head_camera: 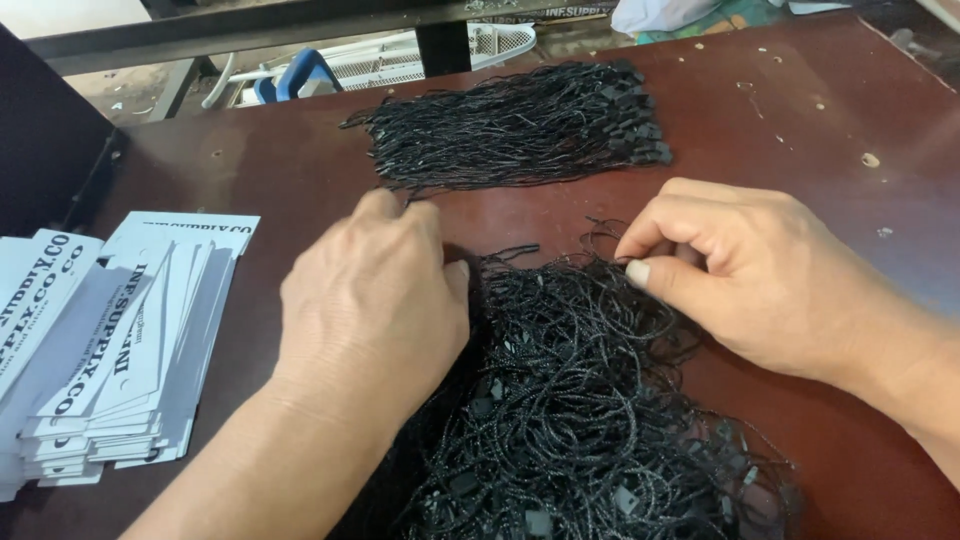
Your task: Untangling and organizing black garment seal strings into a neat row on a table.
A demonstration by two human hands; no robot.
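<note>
Dark brown bench point(820, 120), scuffed w/ small pale specks; beyond its far edge a metal frame, a white mesh basket point(400, 60) and a blue handle.

Tangled pile of black looped strings point(570, 400) lies at centre-front, betw. both hands, spreading toward the near edge. Right hand point(745, 275) sits just right of the pile's far end, thumb and forefinger pinched shut on what looks like one or two strings at the pile's top edge; other fingers curled. Left hand point(370, 310) rests knuckles-up, touching the pile's left side, fingers bent down and fwd; fingertips hidden, so can't tell if it grips anything.

Key relation: the straightened bundle of strings point(520, 125) lies beyond both hands, long axis running left-right, loose ends at left, small black plastic ends stacked at right. Left hand's fingertips are nearly at its near edge, so closer; right hand is close to the bundle's right end but apart.

Stack of white card tags point(130, 340) w/ black print fans out at far left, near the left forearm, not touched.

Hard to make out: single strings in the tangle, the exact strand in the pinch. Pile cut off at bottom of view; tags cut off at left.
</note>
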